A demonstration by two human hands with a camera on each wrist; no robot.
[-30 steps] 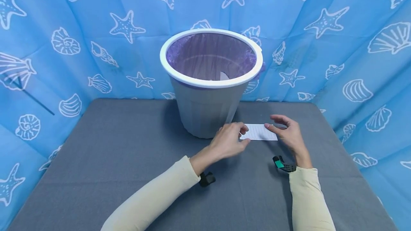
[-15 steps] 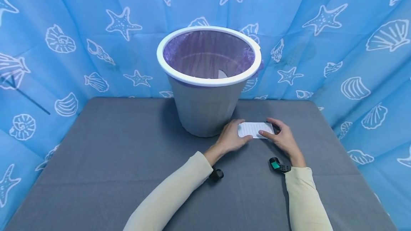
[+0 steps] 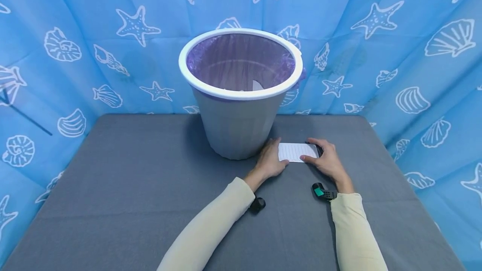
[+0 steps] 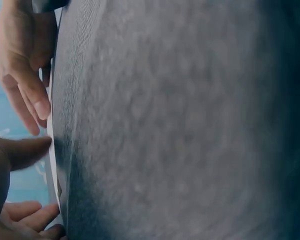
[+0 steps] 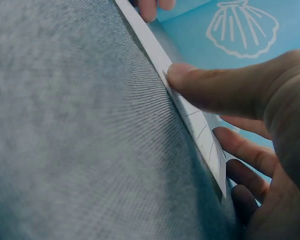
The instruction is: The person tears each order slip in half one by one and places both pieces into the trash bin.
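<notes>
A small white slip of lined paper (image 3: 291, 152) lies low over the grey tabletop, just right of the bin's base. My left hand (image 3: 270, 160) holds its left end, thumb at the near edge and fingers reaching to the far corner. At the other end my right hand (image 3: 326, 159) grips it. The right thumb (image 5: 210, 86) presses on the near edge of the slip in the right wrist view, while the other fingers curl at its far side. In the left wrist view the slip shows nearly edge-on as a thin white strip (image 4: 52, 155) between both hands.
A grey bin (image 3: 235, 124) with a white rim and purple liner stands behind the left hand, with a white piece (image 3: 257, 85) inside. A blue shell-print curtain (image 3: 158, 66) surrounds the grey-covered table (image 3: 132, 187). Black bands are on both wrists.
Both hands have closed in on the slip; the left thumb and fingers came round its left end, and the right thumb moved onto its near edge. The head view has shifted slightly.
</notes>
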